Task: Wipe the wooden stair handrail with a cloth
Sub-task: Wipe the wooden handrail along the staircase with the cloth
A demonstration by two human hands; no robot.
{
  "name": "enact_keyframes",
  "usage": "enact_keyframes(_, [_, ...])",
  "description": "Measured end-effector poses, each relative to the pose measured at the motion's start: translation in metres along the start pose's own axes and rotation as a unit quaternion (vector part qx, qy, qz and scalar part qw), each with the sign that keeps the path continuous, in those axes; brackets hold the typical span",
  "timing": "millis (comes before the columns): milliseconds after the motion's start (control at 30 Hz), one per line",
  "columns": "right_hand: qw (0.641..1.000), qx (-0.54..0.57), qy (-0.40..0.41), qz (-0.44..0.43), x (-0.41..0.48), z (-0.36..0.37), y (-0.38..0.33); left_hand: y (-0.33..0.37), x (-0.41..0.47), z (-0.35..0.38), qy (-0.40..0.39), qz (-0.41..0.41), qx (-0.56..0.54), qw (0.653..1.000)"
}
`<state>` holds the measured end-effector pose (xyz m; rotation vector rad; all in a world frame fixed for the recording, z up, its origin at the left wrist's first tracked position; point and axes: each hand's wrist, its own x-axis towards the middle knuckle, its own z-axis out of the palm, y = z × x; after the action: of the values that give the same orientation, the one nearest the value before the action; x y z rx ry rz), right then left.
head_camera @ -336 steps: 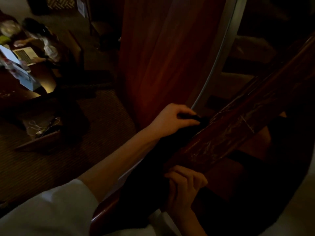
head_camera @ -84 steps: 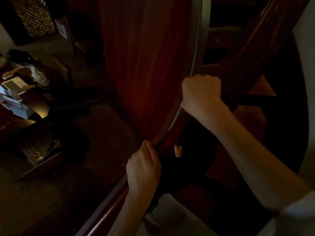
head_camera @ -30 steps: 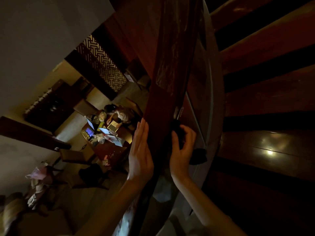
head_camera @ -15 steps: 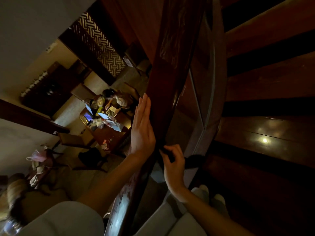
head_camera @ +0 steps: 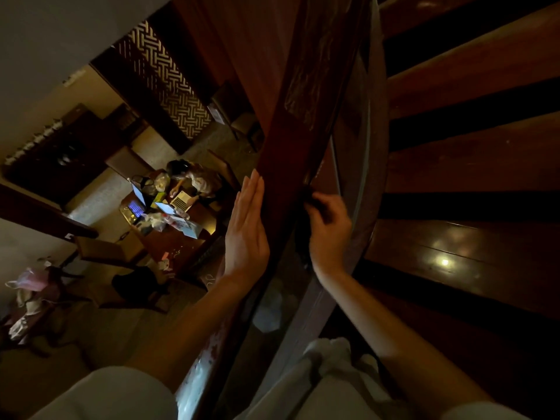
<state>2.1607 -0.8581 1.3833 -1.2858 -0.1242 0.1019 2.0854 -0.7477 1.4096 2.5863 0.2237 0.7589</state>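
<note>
Dark reddish wooden handrail long axis running bottom-left to top-right, left hand flat on its left side, fingers straight together, right hand fingers clamped on dark cloth against its right side

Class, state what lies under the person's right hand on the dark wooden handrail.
Under the right hand, a dark cloth shows at the curled fingers, pressed against the dark reddish wooden handrail. The cloth's part beneath the palm is covered.
</note>
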Motion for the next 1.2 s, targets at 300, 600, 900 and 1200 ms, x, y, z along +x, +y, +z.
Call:
enact_keyframes(300, [0.996, 0.001, 0.07, -0.054, 0.064, 0.007, -0.037, 0.0, -0.001, -0.001, -0.011, -0.007, -0.005, 1.0])
enact_keyframes(600, [0.995, 0.011, -0.028, 0.095, -0.071, -0.001, 0.036, 0.002, -0.001, -0.003, -0.011, -0.009, -0.011, 1.0])
enact_keyframes(900, [0.996, 0.031, 0.079, 0.003, 0.033, 0.011, -0.021, 0.001, -0.002, -0.004, 0.002, 0.0, -0.024, 1.0])
enact_keyframes(1200, [0.996, 0.048, 0.02, -0.07, -0.009, 0.007, -0.028, 0.0, -0.002, -0.006, 0.003, 0.003, -0.037, 0.999])
